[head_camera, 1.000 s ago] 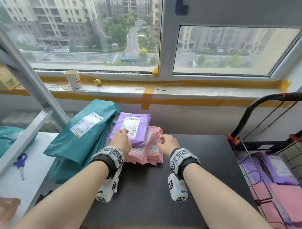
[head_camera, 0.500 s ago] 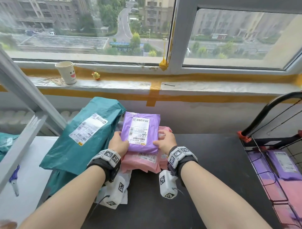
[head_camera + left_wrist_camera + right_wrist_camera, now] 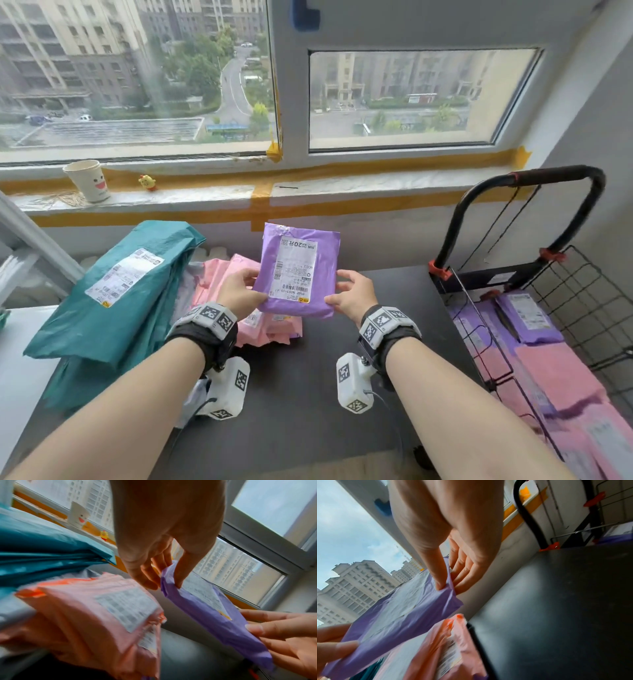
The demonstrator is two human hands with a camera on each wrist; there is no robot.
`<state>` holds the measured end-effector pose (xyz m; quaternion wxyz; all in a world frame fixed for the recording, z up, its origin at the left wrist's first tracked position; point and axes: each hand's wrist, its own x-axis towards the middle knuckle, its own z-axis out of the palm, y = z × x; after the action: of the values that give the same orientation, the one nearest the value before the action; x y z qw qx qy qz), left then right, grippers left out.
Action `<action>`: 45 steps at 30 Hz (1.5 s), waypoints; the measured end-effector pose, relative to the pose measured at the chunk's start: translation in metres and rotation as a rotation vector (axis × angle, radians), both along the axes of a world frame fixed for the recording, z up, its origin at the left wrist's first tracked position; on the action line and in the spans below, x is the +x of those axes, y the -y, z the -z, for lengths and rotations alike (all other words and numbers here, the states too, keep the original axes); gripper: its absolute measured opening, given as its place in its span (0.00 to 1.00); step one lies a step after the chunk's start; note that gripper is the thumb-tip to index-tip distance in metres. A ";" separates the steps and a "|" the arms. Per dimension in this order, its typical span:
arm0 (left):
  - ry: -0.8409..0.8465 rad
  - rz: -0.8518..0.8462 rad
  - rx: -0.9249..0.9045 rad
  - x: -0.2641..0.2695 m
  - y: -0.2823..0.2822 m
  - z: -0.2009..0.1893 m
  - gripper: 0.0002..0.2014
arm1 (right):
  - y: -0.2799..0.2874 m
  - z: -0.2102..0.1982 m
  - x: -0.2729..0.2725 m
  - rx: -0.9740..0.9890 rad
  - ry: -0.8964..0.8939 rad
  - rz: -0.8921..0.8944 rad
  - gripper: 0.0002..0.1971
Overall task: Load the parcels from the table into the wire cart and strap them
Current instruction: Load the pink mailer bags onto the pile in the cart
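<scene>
Pink parcels point(image 3: 263, 329) under purple parcel point(image 3: 301, 274); teal parcel point(image 3: 113, 298) left

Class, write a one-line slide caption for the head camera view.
Both hands, left hand and right hand, hold a purple parcel above pink parcels, beside the wire cart.

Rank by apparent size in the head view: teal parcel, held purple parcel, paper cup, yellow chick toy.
1. teal parcel
2. purple parcel, though held nearer the camera
3. paper cup
4. yellow chick toy
</scene>
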<state>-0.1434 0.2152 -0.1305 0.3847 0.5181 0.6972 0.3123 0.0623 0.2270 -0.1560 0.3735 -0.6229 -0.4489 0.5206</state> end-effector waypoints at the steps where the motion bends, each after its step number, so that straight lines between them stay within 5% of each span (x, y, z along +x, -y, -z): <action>1: 0.007 0.016 0.023 0.019 0.002 0.000 0.24 | 0.005 -0.001 0.021 0.009 -0.003 0.015 0.31; 16: 0.029 0.177 -0.048 0.375 0.034 0.043 0.22 | 0.073 0.017 0.379 0.040 0.170 0.150 0.33; 23: -0.040 0.347 -0.139 0.490 0.001 0.068 0.21 | 0.058 0.042 0.497 -0.062 0.230 0.228 0.37; 33: -0.114 0.345 -0.332 0.578 -0.090 0.159 0.18 | -0.032 0.127 0.575 -0.253 0.252 0.210 0.36; 45: -0.209 0.290 -0.552 0.610 -0.157 0.288 0.16 | -0.116 0.244 0.603 -0.373 0.294 0.107 0.35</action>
<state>0.4666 0.3723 -0.4187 0.4774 0.5174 0.7102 -0.0014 0.6656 0.3430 -0.4002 0.2100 -0.7729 -0.3609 0.4778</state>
